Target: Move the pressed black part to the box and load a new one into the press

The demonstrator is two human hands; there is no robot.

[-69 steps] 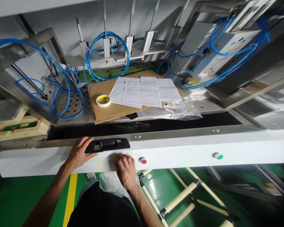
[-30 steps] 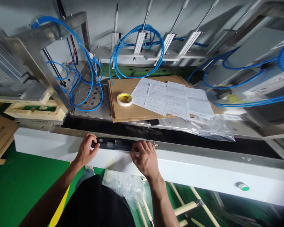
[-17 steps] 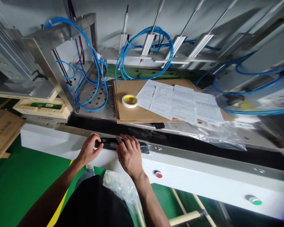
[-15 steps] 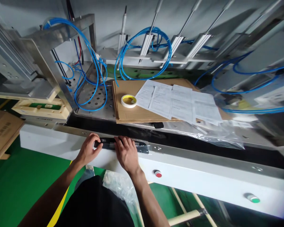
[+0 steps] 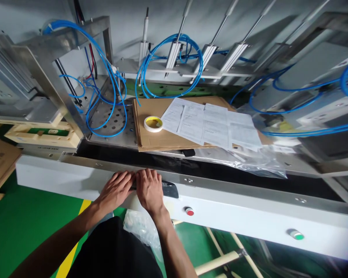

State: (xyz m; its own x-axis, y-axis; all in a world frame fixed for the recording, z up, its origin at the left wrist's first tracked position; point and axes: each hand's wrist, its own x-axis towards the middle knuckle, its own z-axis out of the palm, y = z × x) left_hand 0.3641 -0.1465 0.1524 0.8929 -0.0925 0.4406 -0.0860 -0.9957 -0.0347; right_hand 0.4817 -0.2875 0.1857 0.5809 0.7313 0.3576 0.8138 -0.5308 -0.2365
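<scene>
A long, dark, glossy strip-like part [image 5: 170, 189] lies along the front rail. Its rounded right end shows past my right hand, while most of its length is hidden under my hands; its exact kind cannot be made out. My left hand [image 5: 117, 191] is closed over the left portion, fingers together and bent over the rail's edge. Right beside it, fingertips nearly touching, my right hand [image 5: 150, 191] is wrapped over the middle of the part with knuckles up. Both thumbs are mostly hidden.
Behind the rail [image 5: 234, 193] runs a dark slot. Beyond it, cardboard sheets [image 5: 147, 143] carry a tape roll [image 5: 153, 124] and printed papers [image 5: 191, 121]. Clear plastic film [image 5: 263, 166] lies to the right. A red button [image 5: 189, 211] and green button [image 5: 296, 234] protrude from the front.
My left hand has moved right and turned palm-down over the part, close against my right hand. The part has shifted slightly down toward me. The view has moved slightly.
</scene>
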